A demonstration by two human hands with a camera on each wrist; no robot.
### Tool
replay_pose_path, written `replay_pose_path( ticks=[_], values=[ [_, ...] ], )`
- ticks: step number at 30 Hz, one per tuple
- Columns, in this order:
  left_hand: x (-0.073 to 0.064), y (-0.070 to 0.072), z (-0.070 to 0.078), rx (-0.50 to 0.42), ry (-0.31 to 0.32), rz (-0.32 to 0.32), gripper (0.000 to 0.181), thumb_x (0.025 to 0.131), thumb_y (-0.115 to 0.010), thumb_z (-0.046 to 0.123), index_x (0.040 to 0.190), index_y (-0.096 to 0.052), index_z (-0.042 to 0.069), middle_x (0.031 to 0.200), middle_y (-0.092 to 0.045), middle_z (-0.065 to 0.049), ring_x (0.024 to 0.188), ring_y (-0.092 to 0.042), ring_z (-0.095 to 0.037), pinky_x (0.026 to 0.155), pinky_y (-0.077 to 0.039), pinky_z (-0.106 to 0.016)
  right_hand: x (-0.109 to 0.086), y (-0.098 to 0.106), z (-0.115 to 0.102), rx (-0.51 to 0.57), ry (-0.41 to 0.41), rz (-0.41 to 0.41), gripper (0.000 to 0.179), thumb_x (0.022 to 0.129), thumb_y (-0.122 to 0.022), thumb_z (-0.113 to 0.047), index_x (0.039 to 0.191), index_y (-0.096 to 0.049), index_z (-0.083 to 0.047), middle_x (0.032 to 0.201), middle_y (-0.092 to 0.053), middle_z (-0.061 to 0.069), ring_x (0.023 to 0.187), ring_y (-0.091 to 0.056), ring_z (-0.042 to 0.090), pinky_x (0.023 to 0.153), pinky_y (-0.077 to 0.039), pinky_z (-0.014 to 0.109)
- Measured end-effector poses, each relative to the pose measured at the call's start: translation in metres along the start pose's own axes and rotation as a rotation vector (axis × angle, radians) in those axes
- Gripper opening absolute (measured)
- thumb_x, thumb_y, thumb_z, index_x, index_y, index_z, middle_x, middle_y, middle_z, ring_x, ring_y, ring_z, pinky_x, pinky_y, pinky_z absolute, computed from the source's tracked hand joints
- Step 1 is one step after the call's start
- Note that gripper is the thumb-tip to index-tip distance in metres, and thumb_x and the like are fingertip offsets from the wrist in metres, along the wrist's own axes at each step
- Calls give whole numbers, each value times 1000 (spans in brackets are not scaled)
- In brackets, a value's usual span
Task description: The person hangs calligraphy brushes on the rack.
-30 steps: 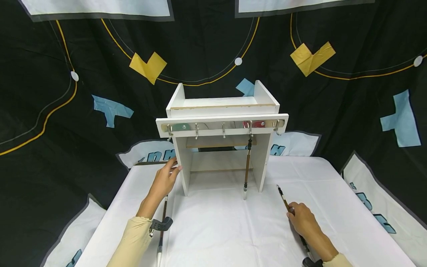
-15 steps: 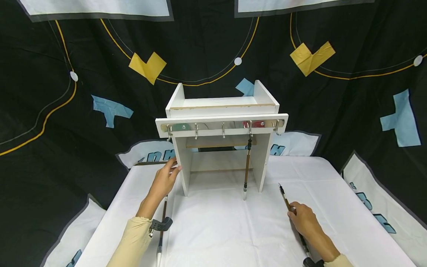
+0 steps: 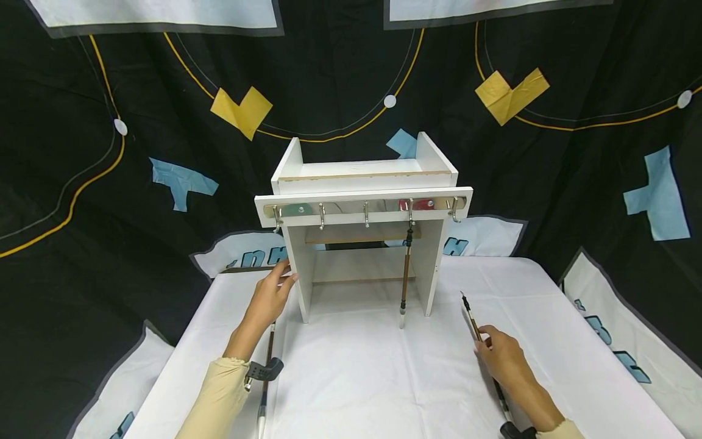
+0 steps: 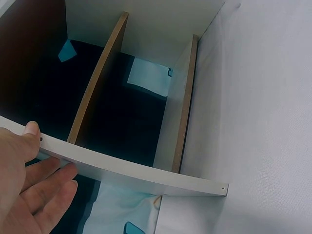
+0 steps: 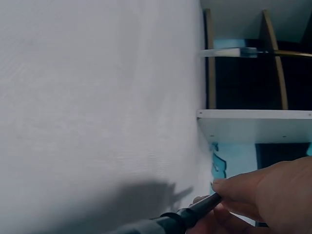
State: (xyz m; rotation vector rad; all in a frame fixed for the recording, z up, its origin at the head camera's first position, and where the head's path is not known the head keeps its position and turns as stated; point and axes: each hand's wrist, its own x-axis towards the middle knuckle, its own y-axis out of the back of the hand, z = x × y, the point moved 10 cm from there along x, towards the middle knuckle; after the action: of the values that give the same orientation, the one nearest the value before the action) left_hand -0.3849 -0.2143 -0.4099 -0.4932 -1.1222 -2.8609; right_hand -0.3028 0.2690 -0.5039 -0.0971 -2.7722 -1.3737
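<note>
A small white shelf unit [image 3: 364,183] stands on the table, a metal rail with several hooks [image 3: 365,207] across its front. From one hook toward the right hangs a brown-handled calligraphy brush [image 3: 406,268], its pale tip downward. My left hand [image 3: 269,299] touches the left side panel [image 4: 131,170], thumb on the front edge and fingers along the outer face. Between thumb and fingers, my right hand [image 3: 504,360] pinches a second calligraphy brush [image 3: 470,320], loop end pointing toward the shelf. A third brush [image 3: 270,344] lies partly behind the left wrist strap.
White cloth [image 3: 351,378] covers the table. Behind it hangs a black backdrop [image 3: 329,73] with yellow and blue tape pieces. Dark straps sit on both wrists.
My right hand has shifted slightly forward, carrying its brush a little closer to the shelf unit. My left hand stays at the side panel.
</note>
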Motion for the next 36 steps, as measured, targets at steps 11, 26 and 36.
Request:
replay_pose_path(
  ticks=[11, 26, 36],
  values=[
    [0, 0, 0, 3, -8, 5, 53, 114, -51, 26, 160, -38, 4, 155, -51, -28, 137, -57, -47, 112, -50, -61, -8, 40, -37, 17, 117, 167, 36, 101, -69, -9, 132, -62, 8, 95, -73, 16, 83, -73, 34, 62, -56, 37],
    [1, 0, -1, 0, -7, -1, 53, 114, -50, 27, 161, -37, 5, 155, -52, -27, 136, -58, -47, 111, -51, -61, -32, 82, -87, 69, 258, 422, 33, 98, -74, -5, 130, -66, -1, 93, -72, 10, 83, -74, 31, 66, -60, 36],
    [0, 0, 0, 13, 4, -2, 53, 114, -50, 28, 161, -38, 6, 156, -51, -27, 136, -58, -47, 109, -52, -62, -52, 94, -121, 138, 295, 483, 35, 99, -75, -6, 133, -66, -7, 97, -72, 6, 84, -72, 24, 65, -60, 22]
  ],
)
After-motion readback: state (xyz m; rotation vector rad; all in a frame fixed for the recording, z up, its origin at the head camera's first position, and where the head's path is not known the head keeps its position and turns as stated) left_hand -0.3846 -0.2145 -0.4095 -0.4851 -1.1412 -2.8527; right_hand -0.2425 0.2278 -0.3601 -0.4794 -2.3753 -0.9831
